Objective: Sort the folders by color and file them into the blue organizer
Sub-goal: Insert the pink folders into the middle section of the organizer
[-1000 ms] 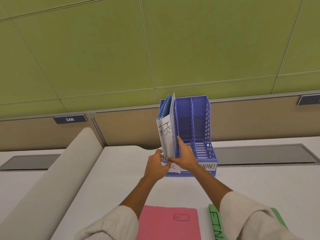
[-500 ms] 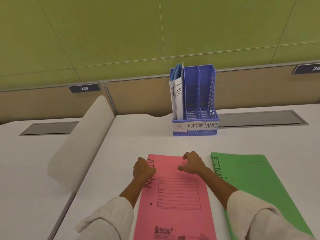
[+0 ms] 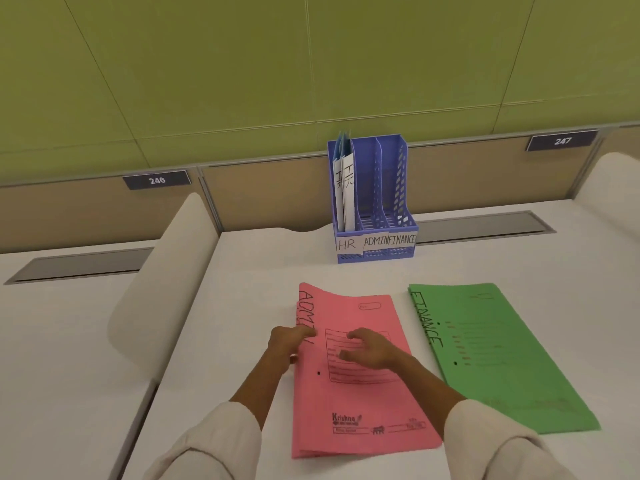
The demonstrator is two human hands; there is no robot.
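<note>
A blue three-slot organizer (image 3: 401,174) labelled HR, ADMIN and FINANCE stands at the back of the white desk. Blue folders (image 3: 344,188) stand upright in its left HR slot; the other two slots show nothing inside. A stack of pink folders (image 3: 363,410) marked ADMIN lies in front of me. My left hand (image 3: 287,344) grips the left spine edge of the top pink folder, which is raised a little off the one below. My right hand (image 3: 374,351) rests flat on its cover with fingers spread. Green folders (image 3: 491,358) marked FINANCE lie to the right, untouched.
Rounded beige dividers stand at the left (image 3: 156,289) and far right (image 3: 609,181) of the desk (image 3: 242,271). Grey cable trays (image 3: 485,226) run along the back edge below a partition with plates 246 and 247.
Both hands left the blue folders in the HR slot and came down onto the pink stack. The top pink folder's left edge has since lifted under my left hand.
</note>
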